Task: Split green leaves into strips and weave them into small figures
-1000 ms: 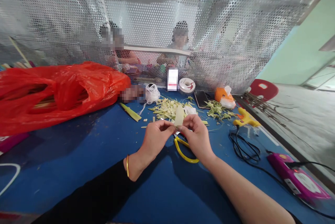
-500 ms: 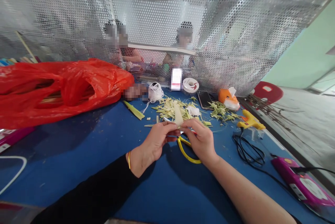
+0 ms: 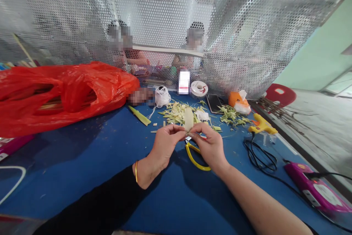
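Observation:
Between my fingertips stands a pale, petal-shaped strip (image 3: 188, 118) that looks like dried leaf or husk. My left hand (image 3: 167, 144) pinches its lower end from the left, with a gold bangle at the wrist. From the right, my right hand (image 3: 211, 144) pinches the same end, fingertips close against the left ones. Yellow-handled scissors (image 3: 195, 160) lie on the table just under my hands, their blades partly hidden. Behind the strip spreads a heap of pale green and cream scraps (image 3: 176, 112).
A red plastic bag (image 3: 110, 81) fills the left. White string (image 3: 162, 96), a ribbon spool (image 3: 199, 88), a dark phone (image 3: 213, 103) and a tissue pack (image 3: 238, 102) line the back. Rightward are a yellow glue gun (image 3: 262, 125) and purple power strip (image 3: 316, 187). A perforated metal screen (image 3: 167, 15) stands behind.
The strip has turned more upright and shows its rounded face. My left fingers have closed in nearer to the right ones at its base.

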### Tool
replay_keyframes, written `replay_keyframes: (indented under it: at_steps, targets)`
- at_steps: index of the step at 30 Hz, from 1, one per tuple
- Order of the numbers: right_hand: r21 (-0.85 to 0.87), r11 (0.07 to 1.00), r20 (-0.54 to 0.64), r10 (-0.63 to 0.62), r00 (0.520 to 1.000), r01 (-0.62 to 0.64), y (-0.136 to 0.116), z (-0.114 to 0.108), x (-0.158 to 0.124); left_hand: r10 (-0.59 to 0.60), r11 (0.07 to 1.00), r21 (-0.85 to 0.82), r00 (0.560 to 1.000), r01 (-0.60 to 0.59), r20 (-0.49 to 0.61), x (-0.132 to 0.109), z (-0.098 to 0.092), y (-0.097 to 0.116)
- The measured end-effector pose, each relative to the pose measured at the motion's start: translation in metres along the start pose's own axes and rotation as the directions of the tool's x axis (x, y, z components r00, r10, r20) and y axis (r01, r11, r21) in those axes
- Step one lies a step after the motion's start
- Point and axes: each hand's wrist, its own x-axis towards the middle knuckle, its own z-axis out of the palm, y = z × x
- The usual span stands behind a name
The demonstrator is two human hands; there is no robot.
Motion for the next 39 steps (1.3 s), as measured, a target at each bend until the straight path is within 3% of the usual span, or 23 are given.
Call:
replay_keyframes:
  at_steps: [12, 16, 23, 26, 29, 33, 35, 39]
  targets:
    - [0.205, 0.932, -0.104, 0.324, 0.940, -0.299, -0.005, 0.008, 0.000, 0.026, 0.999, -0.035, 0.999, -0.026, 0.020, 0.000, 0.001, -0.003]
    - [0.326, 0.898, -0.091, 0.340, 0.936, -0.295, -0.004, 0.008, 0.002, 0.063, 0.998, 0.019, 0.998, -0.063, 0.031, 0.000, 0.001, -0.005]
    - [0.339, 0.896, -0.082, 0.333, 0.939, -0.288, 0.000, 0.008, 0.003, 0.119, 0.978, 0.166, 0.991, -0.126, 0.054, 0.002, -0.002, -0.004]
    - [0.252, 0.941, -0.081, 0.253, 0.964, -0.226, 0.001, 0.005, 0.003, 0.026, 0.996, 0.080, 0.999, -0.029, 0.032, 0.003, -0.002, -0.001]
    - [0.041, 0.998, -0.057, 0.044, 0.997, -0.041, 0.000, -0.001, 0.002, -0.076, 0.997, 0.010, 0.997, 0.076, 0.007, 0.004, -0.003, 0.003]
    - [-0.142, 0.965, 0.026, -0.219, 0.975, 0.220, -0.003, -0.006, 0.003, -0.134, 0.991, -0.024, 0.991, 0.135, 0.029, 0.002, -0.004, 0.004]
    - [-0.142, 0.955, 0.044, -0.257, 0.965, 0.261, -0.002, -0.006, 0.003, -0.150, 0.988, -0.038, 0.988, 0.151, 0.035, 0.002, -0.003, 0.004]
    - [-0.108, 0.970, 0.023, -0.216, 0.976, 0.217, 0.001, -0.003, 0.003, -0.157, 0.986, -0.046, 0.986, 0.159, 0.050, 0.001, -0.003, 0.004]
